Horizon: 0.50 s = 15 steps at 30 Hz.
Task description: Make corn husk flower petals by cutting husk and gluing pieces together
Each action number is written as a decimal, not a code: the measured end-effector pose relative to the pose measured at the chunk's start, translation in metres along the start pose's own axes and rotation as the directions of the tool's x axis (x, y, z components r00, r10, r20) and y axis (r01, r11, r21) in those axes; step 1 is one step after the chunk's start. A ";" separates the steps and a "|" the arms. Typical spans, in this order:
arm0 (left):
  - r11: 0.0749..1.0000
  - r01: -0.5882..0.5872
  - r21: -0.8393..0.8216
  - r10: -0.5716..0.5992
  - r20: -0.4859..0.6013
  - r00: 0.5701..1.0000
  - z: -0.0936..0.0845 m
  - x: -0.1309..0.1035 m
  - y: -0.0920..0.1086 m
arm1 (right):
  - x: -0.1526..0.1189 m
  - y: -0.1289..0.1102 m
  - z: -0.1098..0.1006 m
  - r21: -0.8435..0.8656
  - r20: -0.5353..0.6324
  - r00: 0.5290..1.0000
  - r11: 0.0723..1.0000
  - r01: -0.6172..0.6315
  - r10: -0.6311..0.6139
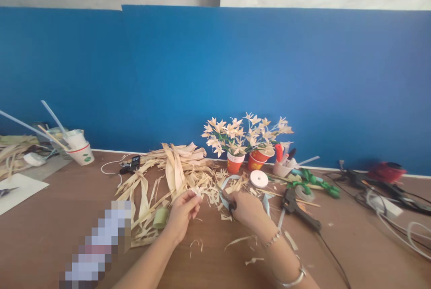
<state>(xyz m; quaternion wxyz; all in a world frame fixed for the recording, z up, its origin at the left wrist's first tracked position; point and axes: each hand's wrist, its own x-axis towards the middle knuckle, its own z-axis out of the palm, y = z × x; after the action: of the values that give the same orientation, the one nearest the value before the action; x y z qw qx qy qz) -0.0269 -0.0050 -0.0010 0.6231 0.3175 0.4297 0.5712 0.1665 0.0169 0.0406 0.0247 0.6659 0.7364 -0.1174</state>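
Observation:
My left hand (183, 215) is closed in a pinch on a small pale piece of corn husk (196, 192), just above the husk scraps. To its right, my right hand (248, 210) curls palm down over black-handled scissors (231, 207); most of them is hidden under the fingers. A light blue ribbon (223, 186) lies by the right hand's fingertips, and its white spool (259, 179) sits just beyond. Behind the left hand spreads a heap of dry husk strips (175, 172). A green roll of tape (160, 218) rests beside my left wrist.
Husk flowers (232, 134) stand in orange paper cups (235, 163) against the blue partition (168, 78). A black glue gun (299, 212) with its cord lies right of my right hand. Cables (380, 208) tangle at far right. White cups (81, 152) with sticks stand at left.

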 end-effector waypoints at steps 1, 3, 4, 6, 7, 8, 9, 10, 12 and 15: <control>1.000 0.002 -0.009 -0.002 0.010 1.000 0.000 0.000 0.001 | 0.001 0.002 0.000 0.007 -0.013 1.000 1.000 -0.002 0.002; 1.000 0.005 -0.021 -0.005 0.028 1.000 0.000 -0.001 0.002 | 0.002 0.006 0.000 0.026 -0.022 1.000 1.000 0.003 -0.002; 1.000 0.010 -0.029 -0.009 0.033 0.999 0.000 -0.001 0.002 | 0.003 0.009 0.000 0.040 -0.027 1.000 0.999 0.015 -0.014; 0.998 0.021 -0.064 -0.020 0.028 0.999 0.000 0.000 0.003 | 0.004 0.015 -0.001 0.079 -0.033 0.998 0.996 0.051 -0.049; 0.995 0.023 -0.094 -0.021 0.019 1.000 0.000 0.001 0.003 | 0.005 0.017 -0.002 0.104 -0.037 0.997 0.992 0.066 -0.063; 0.992 0.020 -0.126 -0.019 0.008 1.000 0.000 0.002 0.002 | 0.005 0.020 -0.003 0.131 -0.039 0.997 0.988 0.078 -0.073; 0.988 0.013 -0.155 -0.014 -0.003 1.000 -0.001 0.003 0.002 | 0.005 0.023 -0.004 0.158 -0.040 0.996 0.984 0.086 -0.081; 0.984 0.007 -0.176 -0.010 -0.016 1.000 -0.001 0.003 0.002 | 0.005 0.026 -0.006 0.186 -0.034 0.996 0.978 0.091 -0.086; 0.981 -0.001 -0.195 -0.006 -0.037 0.999 -0.002 0.005 0.001 | 0.003 0.031 -0.010 0.244 -0.019 0.995 0.965 0.101 -0.099; 0.983 -0.014 -0.182 0.002 -0.061 0.998 -0.003 0.006 0.002 | -0.001 0.036 -0.016 0.311 -0.005 0.991 0.942 0.127 -0.133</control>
<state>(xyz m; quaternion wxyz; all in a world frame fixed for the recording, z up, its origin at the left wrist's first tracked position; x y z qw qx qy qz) -0.0301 0.0005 -0.0017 0.6339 0.2436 0.3932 0.6199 0.2040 0.0219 0.0519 -0.0820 0.6104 0.7509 -0.2384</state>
